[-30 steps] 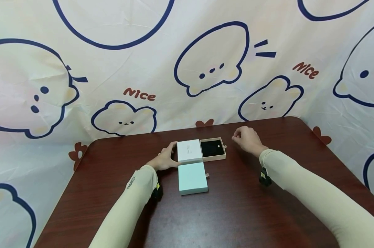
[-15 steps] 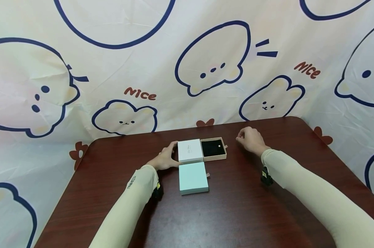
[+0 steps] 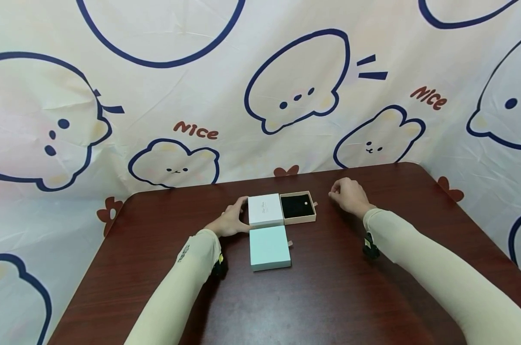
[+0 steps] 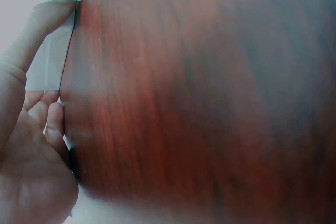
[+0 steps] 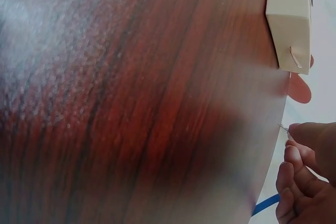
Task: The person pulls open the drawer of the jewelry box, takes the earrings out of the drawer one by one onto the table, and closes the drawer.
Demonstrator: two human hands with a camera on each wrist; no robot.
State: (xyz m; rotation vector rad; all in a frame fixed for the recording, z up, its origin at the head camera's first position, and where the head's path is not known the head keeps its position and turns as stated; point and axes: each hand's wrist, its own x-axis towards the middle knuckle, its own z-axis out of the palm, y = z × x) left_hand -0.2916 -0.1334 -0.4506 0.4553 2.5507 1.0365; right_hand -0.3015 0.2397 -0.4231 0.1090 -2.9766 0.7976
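My left hand (image 3: 230,221) grips a white jewelry box (image 3: 264,210) from its left side, thumb along the near edge and fingers at the far edge. Out of that box's right side a cream drawer (image 3: 300,221) is pulled, lined with a black pad (image 3: 294,207) that bears one small pearl-like stud (image 3: 306,203). To the right of the drawer, my right hand (image 3: 350,196) is held with thumb and forefinger together. In the right wrist view these fingertips pinch a tiny thin wire-like metal piece (image 5: 283,128); I cannot tell its exact kind.
A mint-green box (image 3: 270,249) lies directly in front of the white one, a ribbon tab (image 3: 290,244) at its right side. Both boxes rest on a dark brown wooden table (image 3: 329,297). A cartoon-printed cloth (image 3: 225,105) hangs behind the table.
Over the last second my right hand has shifted slightly right, away from the drawer, then stayed still. The left hand and both boxes keep their places.
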